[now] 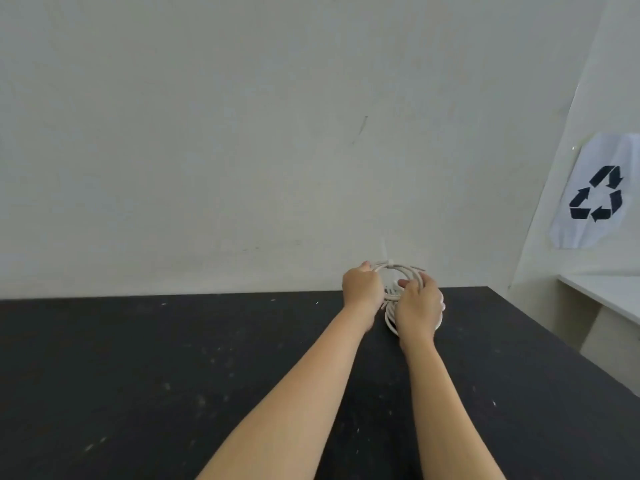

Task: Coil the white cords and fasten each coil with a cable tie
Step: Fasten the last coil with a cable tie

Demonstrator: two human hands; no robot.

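White cord coil [406, 267] is held up at the far edge of the black table [173, 375], close to the wall. The person's left hand [362, 287] curls round its left side; the right hand [419, 306] grips the right side, fingers wrapped over the strands. A cable tie [390, 262] sits on top of the coil, tail pointing up. More white loops [389, 319] show under the right hand, on the table

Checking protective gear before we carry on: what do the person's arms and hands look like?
The left forearm and right forearm are bare to the frame's lower edge; no sleeves show. The left hand and right hand wear no gloves, and no watch, ring, bracelet or marking is visible.
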